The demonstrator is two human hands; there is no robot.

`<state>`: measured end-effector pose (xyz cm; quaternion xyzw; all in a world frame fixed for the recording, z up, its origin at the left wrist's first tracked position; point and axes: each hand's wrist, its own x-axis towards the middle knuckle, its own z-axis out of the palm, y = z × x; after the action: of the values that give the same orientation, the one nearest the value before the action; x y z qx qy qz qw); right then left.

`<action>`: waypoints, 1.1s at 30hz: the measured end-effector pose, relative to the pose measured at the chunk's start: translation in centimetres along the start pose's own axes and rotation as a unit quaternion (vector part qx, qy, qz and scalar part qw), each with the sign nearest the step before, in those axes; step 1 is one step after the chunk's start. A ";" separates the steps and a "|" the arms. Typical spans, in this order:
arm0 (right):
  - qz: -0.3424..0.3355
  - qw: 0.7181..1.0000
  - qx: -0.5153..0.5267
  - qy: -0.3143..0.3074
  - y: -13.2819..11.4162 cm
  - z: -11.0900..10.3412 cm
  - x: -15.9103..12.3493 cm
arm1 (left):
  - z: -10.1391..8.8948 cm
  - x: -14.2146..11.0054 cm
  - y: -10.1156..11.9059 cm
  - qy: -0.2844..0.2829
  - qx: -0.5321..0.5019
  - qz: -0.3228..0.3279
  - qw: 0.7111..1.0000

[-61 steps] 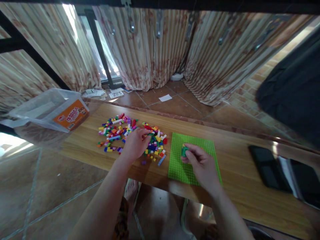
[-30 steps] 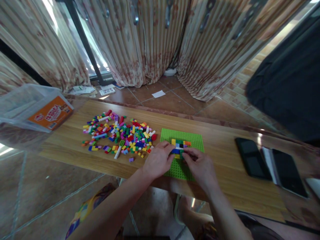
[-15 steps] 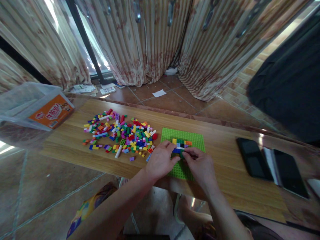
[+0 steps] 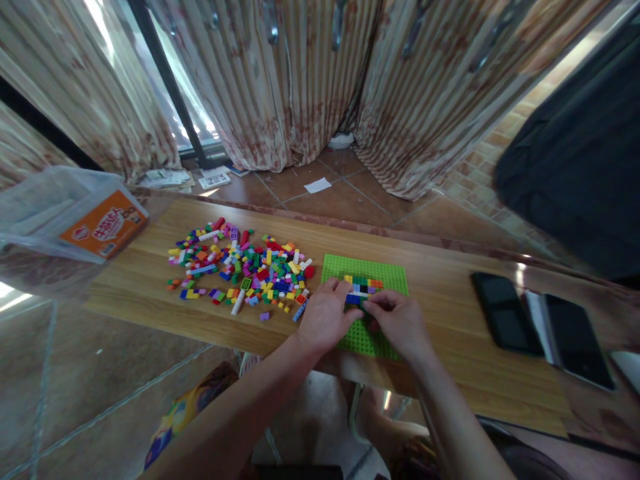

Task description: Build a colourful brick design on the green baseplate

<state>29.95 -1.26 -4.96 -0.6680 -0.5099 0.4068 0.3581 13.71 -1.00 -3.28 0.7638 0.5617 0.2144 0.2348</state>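
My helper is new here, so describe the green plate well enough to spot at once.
Find the long wooden table, then the loose bricks spread on its left half. Just right of them, partly hidden by the left hand and right hand, lies the green plate. It is broad, flat, bright green and studded, unlike the small multicoloured bricks beside it.

The wood-grained surface (image 4: 445, 327) carries a green studded baseplate (image 4: 367, 267). Left of the baseplate lies a wide scatter of loose coloured bricks (image 4: 261, 274); well to its right rests a flat black device (image 4: 506, 313).
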 end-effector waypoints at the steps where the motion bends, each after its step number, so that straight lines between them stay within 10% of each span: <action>1: -0.008 1.000 -0.005 -0.002 0.1 0.0 0.1 | 0.0 0.0 0.0 0.000 0.000 0.002 1.000; 16: -0.077 0.948 0.269 0.152 -2.2 -1.8 0.3 | -3.0 0.9 -3.2 0.043 -0.115 0.056 0.991; 27: -0.169 0.968 0.099 0.155 -3.5 1.1 -1.7 | -7.5 2.2 -6.4 0.285 -0.366 -0.086 0.882; 33: -0.295 0.952 -0.078 0.011 -3.3 4.1 -3.5 | -9.3 1.6 -6.7 0.331 -0.436 -0.127 0.827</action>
<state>24.40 -3.68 -3.08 -0.5181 -0.7104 0.2344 0.4147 3.57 3.38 0.18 0.3869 0.5456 0.6457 0.3685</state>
